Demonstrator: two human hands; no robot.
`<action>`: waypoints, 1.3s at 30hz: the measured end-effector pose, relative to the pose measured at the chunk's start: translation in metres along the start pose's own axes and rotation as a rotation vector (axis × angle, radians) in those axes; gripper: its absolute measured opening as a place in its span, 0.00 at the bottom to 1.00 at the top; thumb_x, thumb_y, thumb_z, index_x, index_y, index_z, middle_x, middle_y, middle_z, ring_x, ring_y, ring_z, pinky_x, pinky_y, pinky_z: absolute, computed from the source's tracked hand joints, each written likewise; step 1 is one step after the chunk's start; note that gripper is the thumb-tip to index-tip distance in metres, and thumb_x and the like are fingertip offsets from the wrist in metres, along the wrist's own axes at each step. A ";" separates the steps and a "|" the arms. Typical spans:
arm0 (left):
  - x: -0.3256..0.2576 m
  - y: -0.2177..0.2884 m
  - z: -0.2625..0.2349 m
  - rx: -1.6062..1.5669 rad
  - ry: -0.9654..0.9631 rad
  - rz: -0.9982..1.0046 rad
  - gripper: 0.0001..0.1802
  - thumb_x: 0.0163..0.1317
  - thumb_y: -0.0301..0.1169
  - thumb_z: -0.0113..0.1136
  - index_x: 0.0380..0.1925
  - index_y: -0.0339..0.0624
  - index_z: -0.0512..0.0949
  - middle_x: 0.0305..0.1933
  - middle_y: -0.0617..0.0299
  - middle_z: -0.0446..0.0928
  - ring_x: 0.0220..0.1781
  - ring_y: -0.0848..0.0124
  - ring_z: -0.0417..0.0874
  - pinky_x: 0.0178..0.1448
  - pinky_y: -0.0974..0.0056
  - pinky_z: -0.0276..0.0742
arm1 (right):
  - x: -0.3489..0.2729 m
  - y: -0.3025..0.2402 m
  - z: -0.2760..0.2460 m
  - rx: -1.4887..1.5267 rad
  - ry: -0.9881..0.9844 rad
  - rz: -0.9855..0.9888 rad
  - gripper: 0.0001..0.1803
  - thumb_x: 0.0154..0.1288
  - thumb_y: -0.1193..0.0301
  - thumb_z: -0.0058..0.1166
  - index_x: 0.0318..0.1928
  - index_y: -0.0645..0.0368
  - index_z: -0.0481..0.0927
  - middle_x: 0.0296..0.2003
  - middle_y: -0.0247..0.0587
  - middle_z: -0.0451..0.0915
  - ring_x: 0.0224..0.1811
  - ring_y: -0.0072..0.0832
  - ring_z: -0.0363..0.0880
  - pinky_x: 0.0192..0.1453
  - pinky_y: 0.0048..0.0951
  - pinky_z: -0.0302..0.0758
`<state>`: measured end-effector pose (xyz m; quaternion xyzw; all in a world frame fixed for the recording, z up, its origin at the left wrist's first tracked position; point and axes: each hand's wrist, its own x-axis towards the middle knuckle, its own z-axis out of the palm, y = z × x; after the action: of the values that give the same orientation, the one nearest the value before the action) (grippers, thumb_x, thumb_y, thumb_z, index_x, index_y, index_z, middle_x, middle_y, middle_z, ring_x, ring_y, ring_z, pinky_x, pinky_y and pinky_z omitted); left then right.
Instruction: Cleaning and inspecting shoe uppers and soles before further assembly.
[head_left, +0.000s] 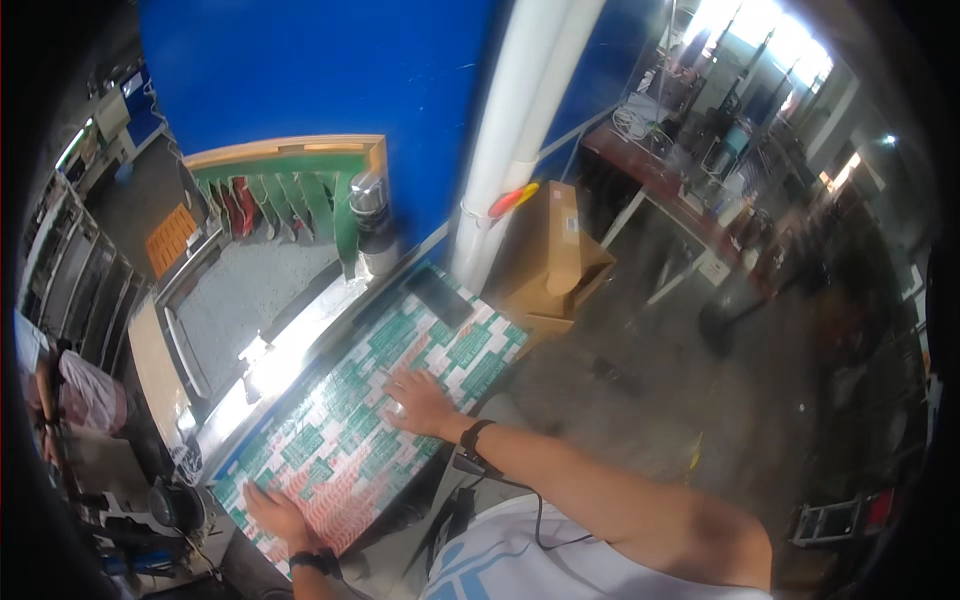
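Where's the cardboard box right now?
In the head view, the cardboard box is just right of centre, beside the white pipes and beyond the upper-right end of the patterned surface.

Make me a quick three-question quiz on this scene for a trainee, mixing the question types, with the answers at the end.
1. True or false: the left hand and the right hand both rest on the green, white and red patterned surface.

2. Which is closer to the dark flat rectangle at the far end of that surface?
A. The left hand
B. The right hand

3. Fill in the gap: in the picture, the cardboard box stands to the ____ of the lower end of the white pipes.

Key: 1. True. 2. B. 3. Right.
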<state>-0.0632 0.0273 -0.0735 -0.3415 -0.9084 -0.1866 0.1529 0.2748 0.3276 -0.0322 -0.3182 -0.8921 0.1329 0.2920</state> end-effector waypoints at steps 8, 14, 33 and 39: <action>-0.002 -0.001 0.017 0.059 0.017 0.012 0.28 0.83 0.34 0.50 0.77 0.34 0.72 0.82 0.37 0.71 0.81 0.38 0.71 0.83 0.38 0.66 | 0.004 0.007 0.005 0.056 -0.012 -0.011 0.32 0.63 0.51 0.73 0.61 0.54 0.86 0.64 0.48 0.80 0.71 0.48 0.75 0.78 0.54 0.67; -0.017 0.012 0.018 0.192 -0.008 0.023 0.29 0.84 0.34 0.49 0.80 0.34 0.68 0.85 0.37 0.66 0.84 0.38 0.68 0.83 0.36 0.62 | 0.002 0.010 0.009 0.051 0.006 -0.017 0.31 0.62 0.51 0.74 0.60 0.54 0.86 0.63 0.48 0.81 0.69 0.48 0.75 0.78 0.53 0.66; -0.010 0.024 0.017 0.040 -0.026 -0.015 0.30 0.81 0.33 0.52 0.78 0.30 0.71 0.83 0.32 0.68 0.83 0.35 0.69 0.84 0.37 0.63 | 0.005 0.012 0.000 0.028 -0.042 0.008 0.30 0.63 0.52 0.72 0.60 0.54 0.86 0.63 0.48 0.79 0.69 0.48 0.74 0.79 0.52 0.65; -0.025 -0.001 -0.022 0.027 -0.065 -0.090 0.32 0.79 0.33 0.52 0.78 0.27 0.70 0.85 0.33 0.66 0.85 0.36 0.66 0.87 0.38 0.59 | 0.009 -0.012 0.027 0.175 0.041 -0.065 0.27 0.63 0.54 0.72 0.57 0.57 0.89 0.60 0.51 0.85 0.68 0.50 0.79 0.74 0.55 0.71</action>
<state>-0.0430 0.0027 -0.0648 -0.3043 -0.9297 -0.1699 0.1192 0.2471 0.3233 -0.0444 -0.2650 -0.8809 0.1940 0.3410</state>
